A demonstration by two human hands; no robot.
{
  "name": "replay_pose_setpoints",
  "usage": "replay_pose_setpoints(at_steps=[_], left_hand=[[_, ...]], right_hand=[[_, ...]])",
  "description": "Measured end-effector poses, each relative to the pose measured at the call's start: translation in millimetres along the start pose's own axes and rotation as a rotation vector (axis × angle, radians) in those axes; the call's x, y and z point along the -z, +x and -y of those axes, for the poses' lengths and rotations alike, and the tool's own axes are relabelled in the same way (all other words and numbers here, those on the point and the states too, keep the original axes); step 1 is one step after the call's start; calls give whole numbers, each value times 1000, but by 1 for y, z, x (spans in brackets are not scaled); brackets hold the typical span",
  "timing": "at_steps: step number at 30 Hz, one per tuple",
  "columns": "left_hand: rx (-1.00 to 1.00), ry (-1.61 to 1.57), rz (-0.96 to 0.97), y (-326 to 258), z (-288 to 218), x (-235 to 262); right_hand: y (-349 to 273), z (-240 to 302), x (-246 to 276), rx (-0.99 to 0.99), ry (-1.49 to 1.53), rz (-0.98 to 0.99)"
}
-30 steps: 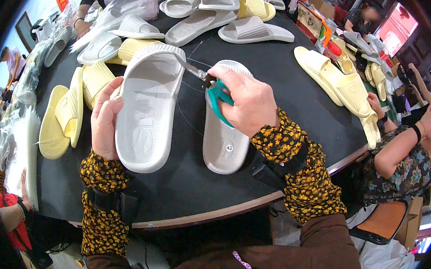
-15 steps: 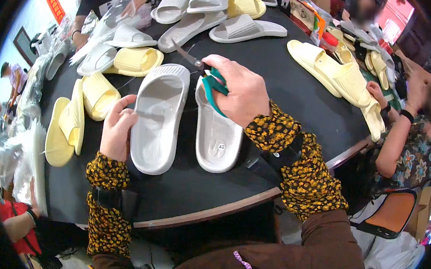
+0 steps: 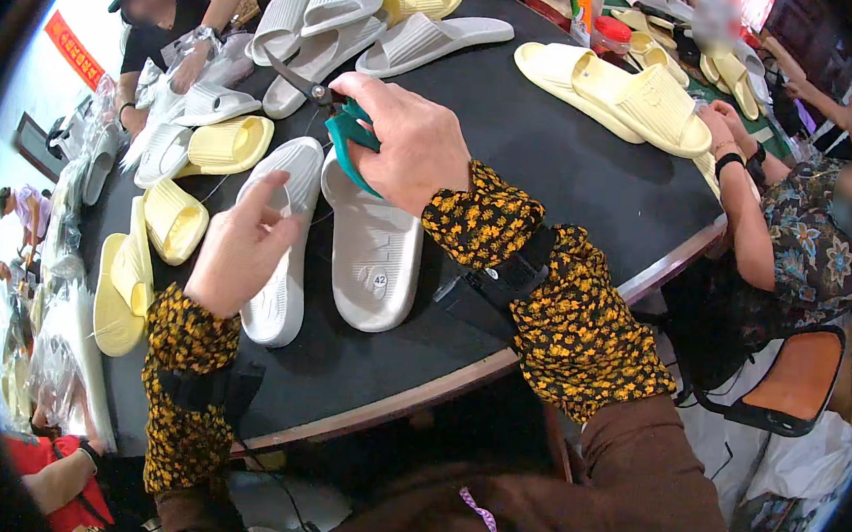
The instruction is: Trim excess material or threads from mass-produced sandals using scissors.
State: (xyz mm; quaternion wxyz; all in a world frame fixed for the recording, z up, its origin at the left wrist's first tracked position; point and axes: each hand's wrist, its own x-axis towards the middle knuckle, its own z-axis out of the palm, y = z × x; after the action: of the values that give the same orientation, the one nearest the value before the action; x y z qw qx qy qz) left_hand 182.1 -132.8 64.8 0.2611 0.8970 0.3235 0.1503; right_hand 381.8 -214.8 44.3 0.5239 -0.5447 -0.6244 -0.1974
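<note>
My right hand (image 3: 405,146) grips green-handled scissors (image 3: 351,144), whose dark blades point away to the upper left. Beneath that hand a grey slipper (image 3: 377,263) lies footbed up, a small round white sticker at its heel; the hand covers part of its front. My left hand (image 3: 244,253), fingers apart, reaches over the edge of a second grey slipper (image 3: 275,300) beside the first. That slipper looks turned or tilted, with ribbing at its front end. Whether the fingertips press on it I cannot tell.
On the black table (image 3: 507,232), yellow slippers (image 3: 119,309) lie at left and grey slippers (image 3: 345,8) at the far side. More yellow slippers (image 3: 664,110) rest at right, near a red-lidded jar (image 3: 611,37). Clear plastic bags (image 3: 63,339) line the left edge. Other people work around the table.
The view has shifted, moving the scene leftward. The slipper by my left hand shows a different, narrower side, and that hand's fingers have spread over it. My right hand keeps the scissors.
</note>
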Motion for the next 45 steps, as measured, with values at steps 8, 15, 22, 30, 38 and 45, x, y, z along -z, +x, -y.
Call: replay_pose_setpoints(at_steps=[8,15,22,30,38,45], left_hand=[[-170,138,-71,37,26,-37],[-167,110,-288,58,47,-32],[-115,26,-532,43,51,0],[68,123,-653,22,32,35],[95,129,-629,26,39,29],[50,-3,-614,36,60,14]], right_hand=[[0,-1,2,-21,-7,4],[4,4,4,-4,-5,-37],[4,9,5,-50,-106,43],[-2,7,1,81,-244,151],[-5,4,-3,105,-332,159],[-6,3,-6,79,-285,181]])
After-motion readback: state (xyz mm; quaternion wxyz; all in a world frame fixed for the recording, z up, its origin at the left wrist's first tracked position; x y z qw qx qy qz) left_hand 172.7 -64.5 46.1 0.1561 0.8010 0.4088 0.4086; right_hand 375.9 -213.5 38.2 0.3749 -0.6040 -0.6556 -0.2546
